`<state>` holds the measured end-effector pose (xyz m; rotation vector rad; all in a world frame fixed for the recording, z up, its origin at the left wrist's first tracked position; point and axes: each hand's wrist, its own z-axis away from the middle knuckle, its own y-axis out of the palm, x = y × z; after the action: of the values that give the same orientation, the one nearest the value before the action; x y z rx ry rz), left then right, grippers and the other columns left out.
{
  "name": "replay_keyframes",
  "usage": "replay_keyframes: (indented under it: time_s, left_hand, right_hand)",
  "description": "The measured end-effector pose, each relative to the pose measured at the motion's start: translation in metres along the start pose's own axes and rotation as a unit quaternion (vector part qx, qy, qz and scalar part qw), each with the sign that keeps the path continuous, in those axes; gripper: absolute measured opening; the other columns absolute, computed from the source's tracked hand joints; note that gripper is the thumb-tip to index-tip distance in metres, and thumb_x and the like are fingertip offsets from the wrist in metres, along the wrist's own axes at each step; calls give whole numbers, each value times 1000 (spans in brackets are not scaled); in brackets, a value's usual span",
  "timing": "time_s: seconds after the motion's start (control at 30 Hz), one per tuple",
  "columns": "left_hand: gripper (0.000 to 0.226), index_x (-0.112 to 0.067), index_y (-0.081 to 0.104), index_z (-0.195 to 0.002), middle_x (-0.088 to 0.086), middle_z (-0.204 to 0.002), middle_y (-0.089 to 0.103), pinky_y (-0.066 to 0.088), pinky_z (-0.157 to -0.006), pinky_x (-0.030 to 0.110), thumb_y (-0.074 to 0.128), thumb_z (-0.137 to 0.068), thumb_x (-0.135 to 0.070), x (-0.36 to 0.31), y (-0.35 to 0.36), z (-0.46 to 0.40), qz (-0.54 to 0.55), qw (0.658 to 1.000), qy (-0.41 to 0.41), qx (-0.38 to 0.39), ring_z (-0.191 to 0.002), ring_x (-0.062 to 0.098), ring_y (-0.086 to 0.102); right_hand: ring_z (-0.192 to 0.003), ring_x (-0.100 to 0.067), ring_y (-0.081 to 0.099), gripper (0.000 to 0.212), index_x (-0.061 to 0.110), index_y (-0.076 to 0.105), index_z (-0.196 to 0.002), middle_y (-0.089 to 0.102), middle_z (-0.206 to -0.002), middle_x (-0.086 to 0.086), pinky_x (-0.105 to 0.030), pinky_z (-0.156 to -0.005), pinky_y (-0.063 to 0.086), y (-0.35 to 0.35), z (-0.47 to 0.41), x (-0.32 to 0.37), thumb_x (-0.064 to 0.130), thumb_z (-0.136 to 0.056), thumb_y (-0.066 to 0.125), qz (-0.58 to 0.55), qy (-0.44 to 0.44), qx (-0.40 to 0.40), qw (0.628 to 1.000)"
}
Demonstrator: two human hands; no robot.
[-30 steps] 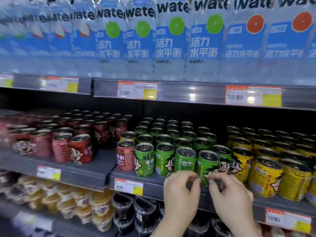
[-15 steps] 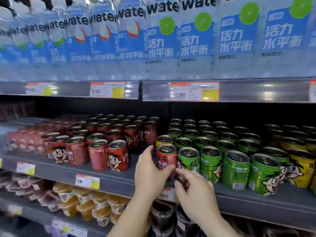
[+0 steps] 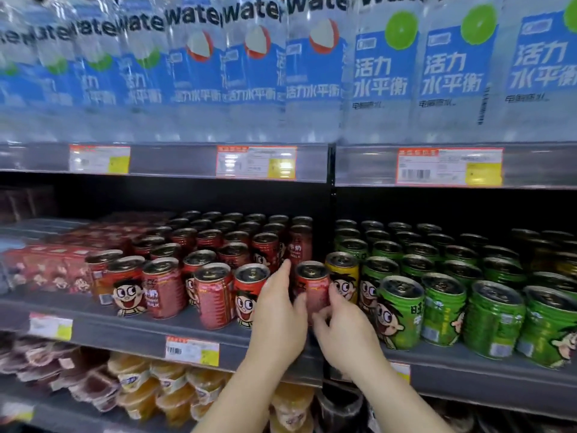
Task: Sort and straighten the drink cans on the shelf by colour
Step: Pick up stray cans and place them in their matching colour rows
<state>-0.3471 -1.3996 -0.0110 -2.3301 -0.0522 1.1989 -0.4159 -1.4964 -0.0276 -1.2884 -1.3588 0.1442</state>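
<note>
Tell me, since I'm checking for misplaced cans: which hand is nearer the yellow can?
Right. The right hand sits just below the yellow can; the left hand is farther left, beyond the red can.

Bright overhead light; glare is seen on the clear water bottles [image 3: 315,73], edges blurred and bent around them.

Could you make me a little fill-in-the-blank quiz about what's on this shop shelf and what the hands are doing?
1. Both hands, the left hand and the right hand, hold one ____ can.
2. Right beside that can stands a single ____ can.
3. The front cans to the right of it are ____.
4. The bottles on the shelf above read "____".

Missing words: red; yellow; green; water
</note>
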Motion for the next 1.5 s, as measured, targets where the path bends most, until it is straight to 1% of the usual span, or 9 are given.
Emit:
replay_keyframes:
  time_s: [0.13, 0.2, 0.3, 0.4, 0.6, 0.77, 1.07, 1.27, 1.5]
  left_hand:
    - [31, -25, 60, -117, -12, -110, 65, 50, -91, 24, 62, -88, -13, 22, -32, 2, 42, 999, 17, -15, -97, -3, 60]
    - [21, -30, 64, -98, -14, -89, 69, 52, -77, 22, 67, -85, -15, 36, -47, 3, 40, 999, 3, 8, -81, -3, 62]
    - [23, -39, 64, -87, -19, -81, 69, 51, -72, 17, 68, -83, -17, 57, -62, 5, -9, 998, 1, 55, -79, -5, 61]
    - [20, -39, 66, -78, -21, -77, 68, 48, -68, 14, 69, -83, -20, 70, -71, 2, -22, 999, -2, 45, -77, -4, 61]
    - [19, -31, 61, -78, -8, -74, 65, 49, -65, 17, 79, -72, -28, 85, -78, -9, -21, 999, -33, 23, -72, 5, 60]
    - [21, -35, 59, -81, -16, -83, 60, 46, -72, 15, 78, -71, -37, 91, -80, -9, -63, 998, 8, 29, -81, -2, 56]
    - [6, -35, 64, -81, -18, -86, 63, 44, -71, 10, 69, -79, -37, 87, -95, 2, 15, 999, 41, -8, -89, -4, 56]
    - [7, -34, 65, -81, -16, -83, 65, 47, -70, 15, 71, -79, -35, 78, -96, -2, 65, 997, 48, -20, -86, -1, 59]
    - [17, -33, 65, -78, -13, -82, 66, 48, -70, 15, 78, -73, -23, 89, -103, -5, 86, 992, 0, -88, -83, 0, 61]
  right_hand:
    - [-91, -25, 62, 55, 25, 32, -142, 68, -97, -4, -38, -83, 51, 18, -34, 7, 33, -90, 46, -21, 43, 35, 998]
    - [-94, -19, 60, 54, 26, 33, -144, 66, -102, 0, -27, -86, 47, 22, -43, 16, 25, -92, 48, -59, 45, 57, 996]
    - [-99, -12, 54, 57, 30, 30, -146, 61, -107, 6, -19, -87, 39, 26, -44, 33, 14, -94, 48, -95, 23, 104, 990]
    - [-120, -20, 49, 68, 37, 19, -148, 47, -140, -1, -29, -104, 39, 34, -41, 44, 15, -92, 50, -74, 2, 146, 987]
    - [-131, -24, 39, 75, 40, 17, -148, 34, -148, -5, -37, -108, 35, 35, -36, 42, 35, -85, 57, -15, 10, 148, 989]
    - [-128, -16, 42, 73, 29, 28, -147, 44, -141, 3, -34, -106, 37, 30, -22, 34, 52, -85, 57, 28, 5, 86, 996]
    - [-88, -2, 51, 36, 40, 54, -119, 55, -104, 16, -22, -73, 42, 31, 3, 56, 39, -85, 64, -30, 4, -24, 999]
    - [-88, 2, 52, 20, 44, 58, -100, 59, -101, 19, -20, -76, 45, 34, 18, 59, 32, -85, 64, -57, 0, -71, 996]
    - [-87, -1, 56, 35, 49, 60, -78, 63, -82, 20, -10, -72, 42, 46, 17, 81, 16, -77, 72, -115, -78, -125, 982]
